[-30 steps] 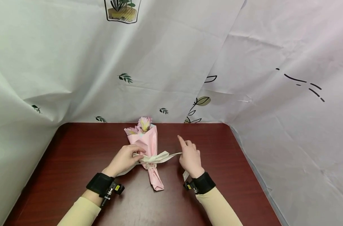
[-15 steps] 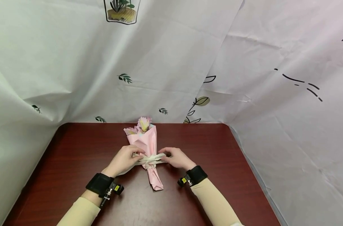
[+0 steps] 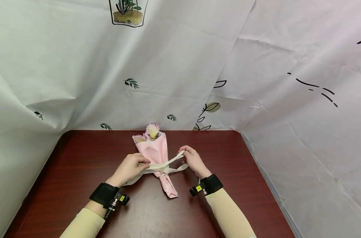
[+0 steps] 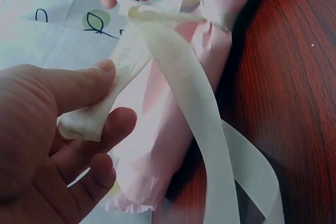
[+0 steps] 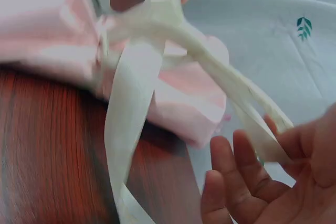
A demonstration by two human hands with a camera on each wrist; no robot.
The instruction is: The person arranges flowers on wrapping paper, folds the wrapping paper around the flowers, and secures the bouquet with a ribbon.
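A bouquet in pink wrapping paper (image 3: pixel 154 151) lies on the table, pinkish-purple flowers (image 3: pixel 152 131) at its far end. A cream ribbon (image 3: pixel 159 167) goes round its narrow waist. Left of the knot, my left hand (image 3: pixel 129 168) pinches a fold of ribbon between thumb and index finger, clearly seen in the left wrist view. To the right, my right hand (image 3: pixel 195 162) holds a ribbon loop (image 5: pixel 239 90) by its end, stretched away from the knot. Another length of ribbon (image 5: pixel 131 93) hangs down from the knot in the right wrist view.
The dark red wooden table (image 3: pixel 138 218) ends at a white cloth backdrop (image 3: pixel 174 66) printed with leaves. The cloth also rises along the table's right side. A ribbon tail (image 4: pixel 252 161) trails over the tabletop on the left hand's side.
My right hand came in to the knot from the right, then drew back to the right and up, pulling a ribbon loop. The bouquet's stem end shifted slightly right. My left hand stayed nearly still.
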